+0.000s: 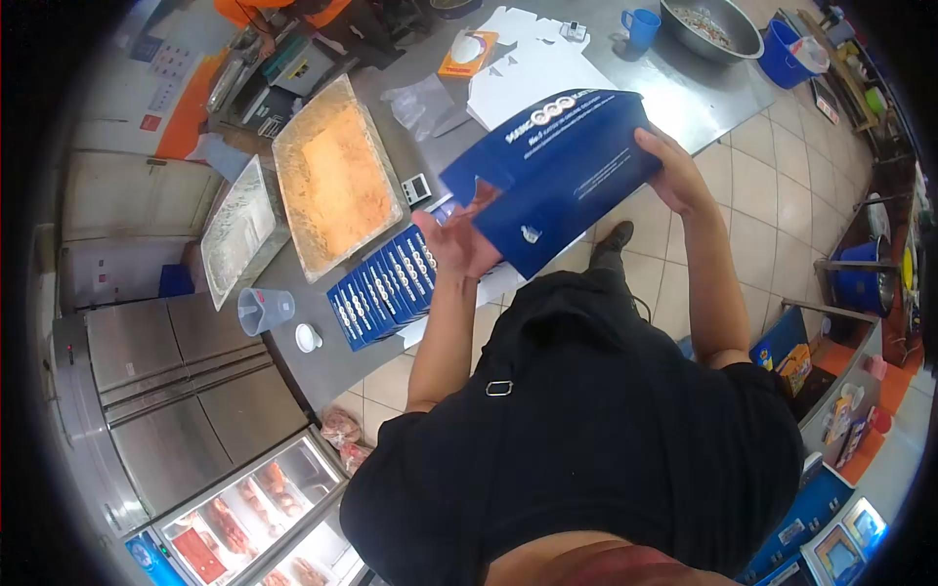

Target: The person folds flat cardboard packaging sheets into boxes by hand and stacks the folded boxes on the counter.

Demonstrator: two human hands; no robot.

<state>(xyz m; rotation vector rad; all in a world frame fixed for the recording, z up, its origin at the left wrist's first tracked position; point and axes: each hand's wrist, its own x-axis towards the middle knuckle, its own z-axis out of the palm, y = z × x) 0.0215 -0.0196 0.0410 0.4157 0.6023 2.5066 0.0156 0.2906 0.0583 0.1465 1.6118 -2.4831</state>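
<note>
A large blue printed carton (576, 186) is held up in front of my body, above the steel table's edge. My right hand (674, 168) grips its right end, with the fingers behind the panel. At the left end my left hand (459, 234) touches the carton, its fingers spread and partly inside a cut-out or flap. Below that hand, a row of blue packets (383, 291) with white lettering lies on the steel table (337, 376). White cardboard sheets (532, 68) lie behind the carton.
A tray of orange crumbs (337, 181), a second tray (239, 234), a clear jug (266, 311), a small scale (416, 188), a blue mug (641, 29) and a metal bowl (713, 29) are on the table. Another person (332, 20) stands across it.
</note>
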